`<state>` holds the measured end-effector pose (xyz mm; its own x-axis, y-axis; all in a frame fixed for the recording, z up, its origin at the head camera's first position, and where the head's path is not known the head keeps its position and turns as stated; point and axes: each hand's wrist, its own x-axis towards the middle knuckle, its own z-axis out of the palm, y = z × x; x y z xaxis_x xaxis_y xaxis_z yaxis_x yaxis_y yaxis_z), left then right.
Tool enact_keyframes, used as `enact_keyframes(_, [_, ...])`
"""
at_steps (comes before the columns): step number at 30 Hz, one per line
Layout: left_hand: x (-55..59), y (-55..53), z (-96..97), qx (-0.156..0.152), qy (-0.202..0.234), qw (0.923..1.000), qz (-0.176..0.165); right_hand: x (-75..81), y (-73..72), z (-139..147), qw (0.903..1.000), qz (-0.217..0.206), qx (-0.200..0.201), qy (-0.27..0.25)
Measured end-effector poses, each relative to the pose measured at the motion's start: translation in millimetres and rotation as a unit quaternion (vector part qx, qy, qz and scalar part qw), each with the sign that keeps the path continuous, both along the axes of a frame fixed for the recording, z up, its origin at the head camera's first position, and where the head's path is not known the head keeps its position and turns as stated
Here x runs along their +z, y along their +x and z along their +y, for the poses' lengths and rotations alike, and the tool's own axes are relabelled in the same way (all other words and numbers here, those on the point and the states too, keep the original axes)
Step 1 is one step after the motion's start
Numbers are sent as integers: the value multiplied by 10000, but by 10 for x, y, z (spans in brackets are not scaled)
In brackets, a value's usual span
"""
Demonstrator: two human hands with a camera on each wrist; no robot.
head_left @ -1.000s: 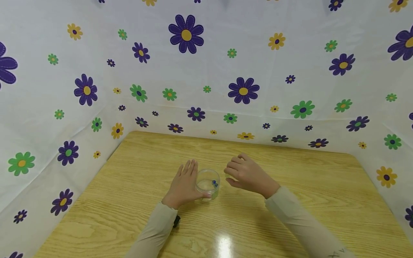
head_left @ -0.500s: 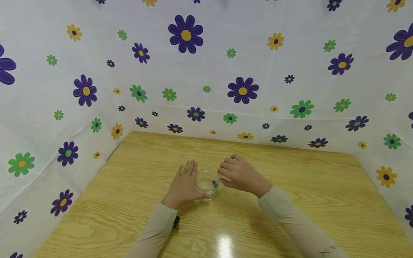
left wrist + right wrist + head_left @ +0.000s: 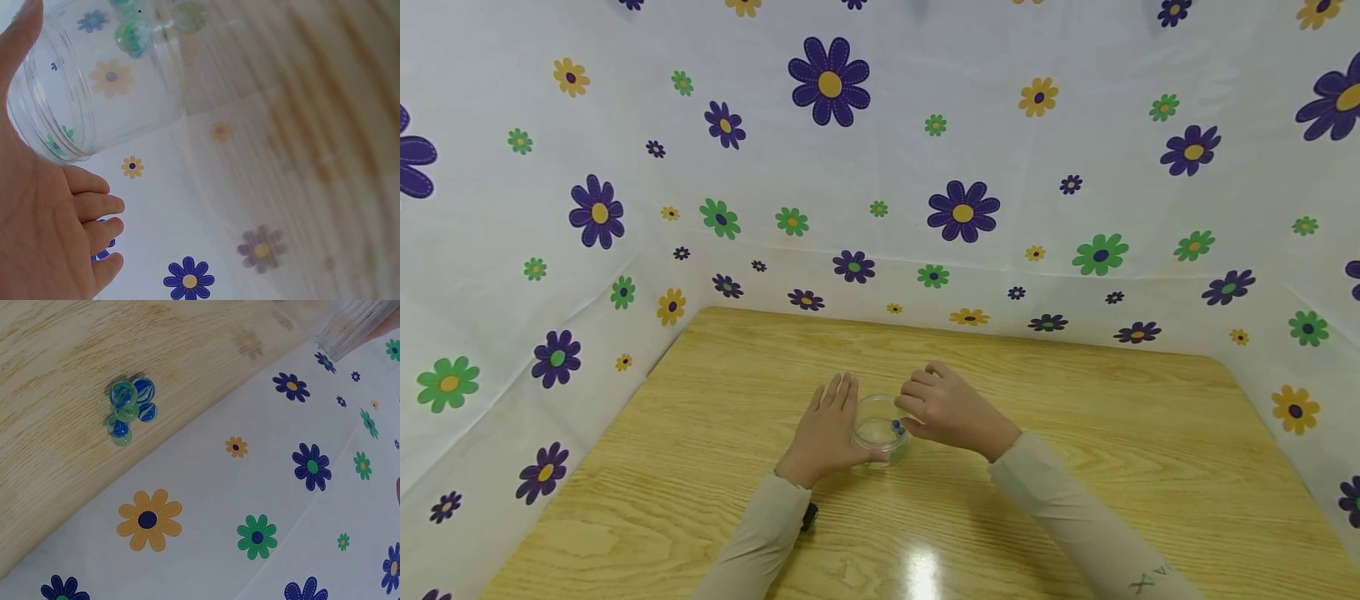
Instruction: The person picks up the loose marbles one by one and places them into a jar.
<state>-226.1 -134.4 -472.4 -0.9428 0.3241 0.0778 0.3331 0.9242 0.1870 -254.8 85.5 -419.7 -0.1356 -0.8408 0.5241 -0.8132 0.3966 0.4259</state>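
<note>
A clear plastic jar (image 3: 876, 433) stands on the wooden table. My left hand (image 3: 823, 440) holds it from the left, with the thumb across its front and the fingers straight along the far side. Through the jar's wall, blue and green marbles (image 3: 132, 37) show near its base. At the right rim is my right hand (image 3: 958, 414), fingers bent and thumb tip close to the marbles in the head view. I cannot tell whether it pinches anything. In the right wrist view several blue and green marbles (image 3: 125, 406) show against the wood, apart from the jar's corner (image 3: 353, 328).
The wooden tabletop (image 3: 625, 492) ends at a white cloth wall (image 3: 880, 150) printed with flowers at the back and both sides. A small dark object (image 3: 808, 517) shows beside my left wrist. Light glares near the table's front.
My right hand has moved left from beside the jar until its fingertips overlap the rim. My left hand and the jar have stayed in place.
</note>
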Motion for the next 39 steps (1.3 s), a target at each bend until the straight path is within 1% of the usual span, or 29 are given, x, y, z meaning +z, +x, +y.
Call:
enact_keyframes(11, [-29, -19, -12, -24, -78, 9999, 77, -26, 7, -66, 10000, -13, 52, 47])
enact_keyframes(19, [-54, -25, -12, -13, -17, 9999, 128, -14, 31, -92, 9998, 78, 22, 190])
enact_keyframes(25, [-55, -14, -10, -9, 50, 9999, 96, -23, 38, -78, 9997, 49, -15, 221])
enact_keyframes(31, [-46, -14, -12, -22, 40, 9999, 144, -50, 23, -45, 9997, 5, -106, 237])
enact_keyframes(39, [-37, -11, -12, 19, 65, 9999, 92, -59, 14, 20, 9995, -44, -210, 250])
